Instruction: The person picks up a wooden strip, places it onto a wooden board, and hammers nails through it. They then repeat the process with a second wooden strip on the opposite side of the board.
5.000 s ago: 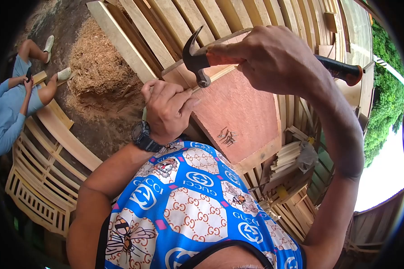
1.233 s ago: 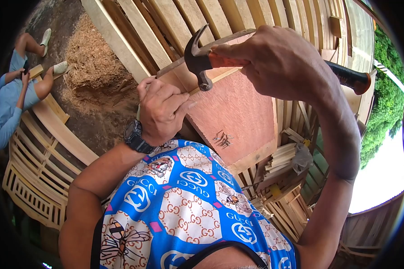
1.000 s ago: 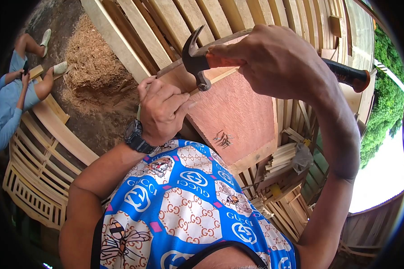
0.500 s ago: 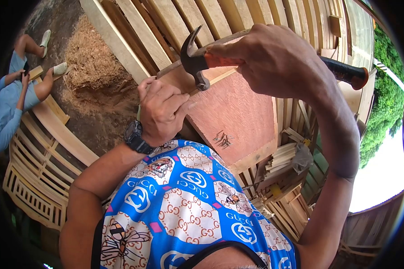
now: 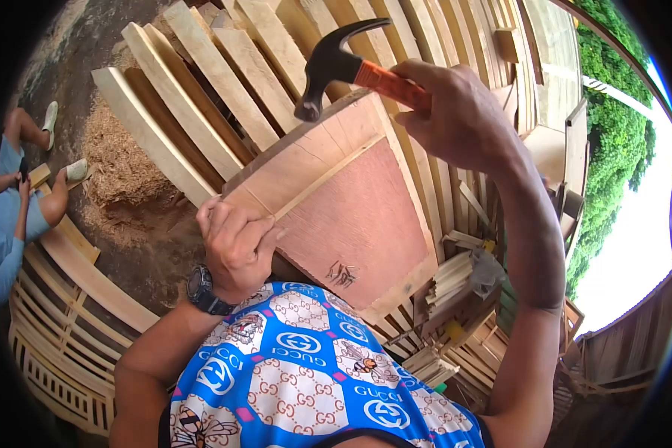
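Observation:
My right hand (image 5: 455, 112) is closed round the orange and black handle of a claw hammer (image 5: 328, 67). The hammer's dark head is raised above the far edge of a wooden panel (image 5: 343, 201), which has a reddish plywood face and a pale wood frame. At the panel's left corner, my left hand (image 5: 235, 243) has its fingers curled over the frame edge; whether a nail is between the fingertips is hidden. A small pile of nails (image 5: 342, 274) lies on the plywood near my shirt.
Long curved wooden slats (image 5: 179, 112) lie beneath and beyond the panel. A heap of wood shavings (image 5: 123, 160) covers the ground at left, near a seated person (image 5: 22, 194). Slatted wooden furniture (image 5: 60, 351) stands at lower left; stacked wood pieces (image 5: 455, 280) lie at right.
The hammer has lifted up and away from the spot beside my left hand. My view has shifted, so more of the panel shows. My left hand stays at the panel's corner.

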Action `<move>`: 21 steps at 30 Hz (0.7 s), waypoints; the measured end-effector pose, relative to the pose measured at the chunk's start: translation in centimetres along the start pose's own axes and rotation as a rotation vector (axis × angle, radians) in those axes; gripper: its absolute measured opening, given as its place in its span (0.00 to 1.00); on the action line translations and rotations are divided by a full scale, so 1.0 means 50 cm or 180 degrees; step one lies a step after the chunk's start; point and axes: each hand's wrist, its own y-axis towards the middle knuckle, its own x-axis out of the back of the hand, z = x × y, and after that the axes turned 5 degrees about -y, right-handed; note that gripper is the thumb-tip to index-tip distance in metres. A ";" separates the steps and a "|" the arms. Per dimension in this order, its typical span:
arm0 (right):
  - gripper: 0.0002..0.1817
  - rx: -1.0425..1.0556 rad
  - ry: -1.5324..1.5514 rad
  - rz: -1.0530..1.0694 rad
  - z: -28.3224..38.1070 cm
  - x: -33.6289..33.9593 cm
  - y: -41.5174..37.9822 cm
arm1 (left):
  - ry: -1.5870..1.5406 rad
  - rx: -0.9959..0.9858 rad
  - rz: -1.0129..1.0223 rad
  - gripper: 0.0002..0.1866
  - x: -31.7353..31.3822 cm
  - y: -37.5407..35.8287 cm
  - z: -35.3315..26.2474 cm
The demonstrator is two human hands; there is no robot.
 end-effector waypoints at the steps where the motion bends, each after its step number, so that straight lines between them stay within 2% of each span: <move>1: 0.12 -0.0055 0.0011 0.0050 -0.016 -0.008 -0.008 | -0.0049 0.0011 0.0057 0.09 0.001 -0.001 -0.003; 3: 0.14 -0.0516 0.0497 0.0708 -0.031 -0.019 -0.015 | 0.0070 0.0013 0.0100 0.09 0.003 0.001 -0.003; 4: 0.17 -0.0328 0.1179 0.0590 -0.045 -0.045 -0.030 | 0.0072 0.0013 0.0112 0.09 0.003 0.001 -0.003; 7: 0.21 -0.0123 0.1820 0.0531 -0.065 -0.106 -0.054 | 0.0117 -0.0065 0.0070 0.10 0.003 0.000 -0.003; 11: 0.17 -0.0462 0.1665 0.0582 -0.063 -0.134 -0.061 | 0.0265 -0.0098 0.0012 0.11 0.003 -0.003 -0.008; 13: 0.16 -0.0361 0.1697 0.0429 -0.076 -0.147 -0.060 | 0.0308 -0.0094 0.0012 0.12 0.004 -0.002 -0.010; 16: 0.14 -0.0364 0.1547 0.0674 -0.084 -0.144 -0.055 | 0.0289 -0.0042 0.0064 0.11 0.009 -0.002 -0.009; 18: 0.13 -0.0122 0.2407 0.0529 -0.093 -0.161 -0.053 | 0.0251 -0.0039 0.0152 0.10 0.012 0.001 -0.006; 21: 0.14 0.0035 0.2903 0.0565 -0.113 -0.194 -0.044 | 0.0226 -0.0006 0.0180 0.09 0.014 0.002 -0.004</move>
